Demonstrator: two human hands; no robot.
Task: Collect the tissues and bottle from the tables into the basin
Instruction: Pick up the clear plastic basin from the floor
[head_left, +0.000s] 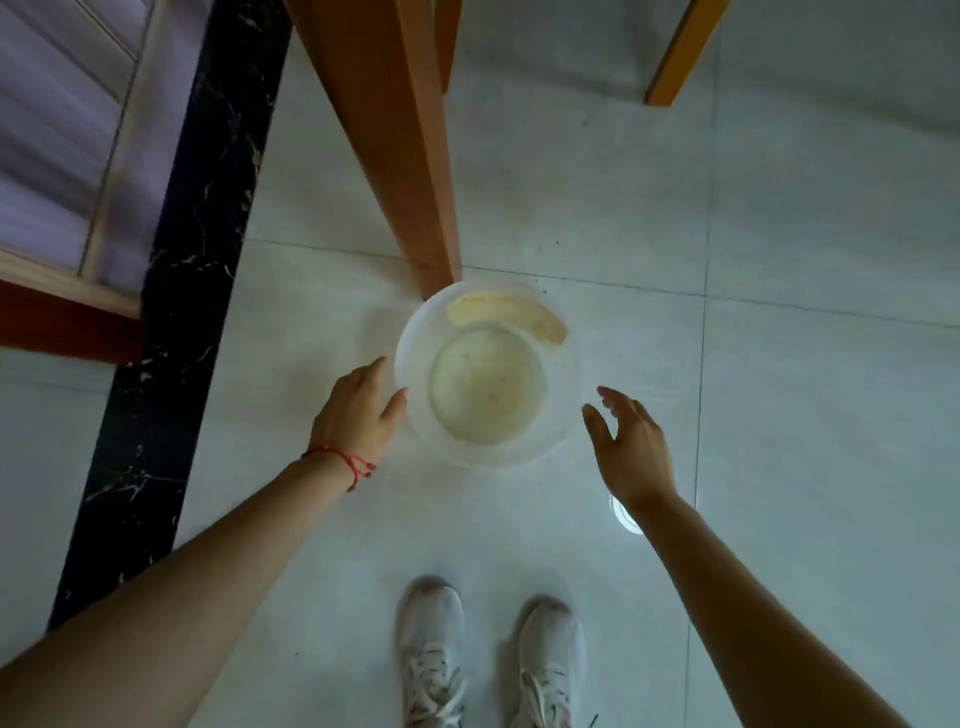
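A translucent white round basin stands on the tiled floor at the foot of a wooden table leg. Nothing lies inside it; its bottom looks yellowish. My left hand, with a red string at the wrist, reaches down to the basin's left rim, fingers spread and the thumb touching or almost touching the rim. My right hand hovers just off the right rim, fingers apart, holding nothing. No tissues or bottle are in sight.
The wooden table leg rises right behind the basin; a second leg is at the upper right. A black marble strip and a wooden door frame run along the left. My white shoes stand below the basin.
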